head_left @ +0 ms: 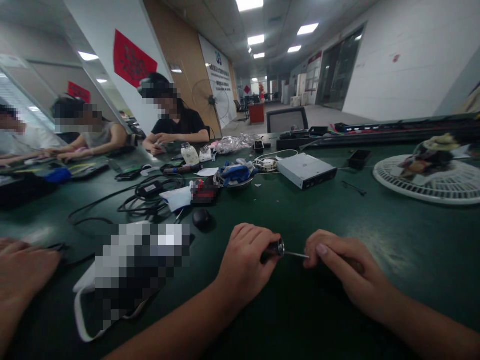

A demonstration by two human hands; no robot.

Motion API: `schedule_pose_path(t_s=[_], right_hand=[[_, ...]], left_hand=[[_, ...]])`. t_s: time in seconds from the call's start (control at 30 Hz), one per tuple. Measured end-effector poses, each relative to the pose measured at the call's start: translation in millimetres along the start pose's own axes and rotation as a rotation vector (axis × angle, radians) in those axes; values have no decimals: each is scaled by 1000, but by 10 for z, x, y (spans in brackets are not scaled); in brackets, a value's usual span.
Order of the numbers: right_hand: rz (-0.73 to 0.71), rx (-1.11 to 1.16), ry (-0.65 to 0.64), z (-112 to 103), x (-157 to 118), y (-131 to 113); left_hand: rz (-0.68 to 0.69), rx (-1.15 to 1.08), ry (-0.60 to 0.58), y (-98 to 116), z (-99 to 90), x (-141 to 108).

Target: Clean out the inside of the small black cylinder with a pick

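My left hand (245,260) is closed around a dark cylindrical part (276,248) whose round, shiny end faces right. A thin metal rod (297,255) spans the gap between that end and my right hand (337,262). The fingers of my right hand are curled shut over the rod's other end, which they hide. I cannot make out whether the rod belongs to the cylinder or is a separate tool. Both hands are above the dark green table (277,315). Nearest to my left hand is a black computer mouse (201,218).
Left lies a pixelated object with a white strap (80,315), beside another person's hand (28,265). Black cables (131,205), a blue bundle (236,173), a grey disc drive (307,170) and a white fan grille (423,182) lie farther back. Several people sit behind, left.
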State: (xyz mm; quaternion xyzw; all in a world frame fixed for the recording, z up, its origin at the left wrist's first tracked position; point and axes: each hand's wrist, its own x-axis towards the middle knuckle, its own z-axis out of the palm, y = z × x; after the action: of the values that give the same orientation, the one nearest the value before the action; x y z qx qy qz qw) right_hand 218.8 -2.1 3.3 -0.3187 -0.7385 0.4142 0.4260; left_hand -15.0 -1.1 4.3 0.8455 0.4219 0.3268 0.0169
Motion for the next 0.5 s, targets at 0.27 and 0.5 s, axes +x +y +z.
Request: schedule_pose_path(t_s=[0.27,0.5], right_hand=[[44,-61,45,21,5,-9],[-21,-199,-100,20,-22,-43]], left_hand=[[79,58,-33,17,-13,-4],[-62,32,-55,10,10,1]])
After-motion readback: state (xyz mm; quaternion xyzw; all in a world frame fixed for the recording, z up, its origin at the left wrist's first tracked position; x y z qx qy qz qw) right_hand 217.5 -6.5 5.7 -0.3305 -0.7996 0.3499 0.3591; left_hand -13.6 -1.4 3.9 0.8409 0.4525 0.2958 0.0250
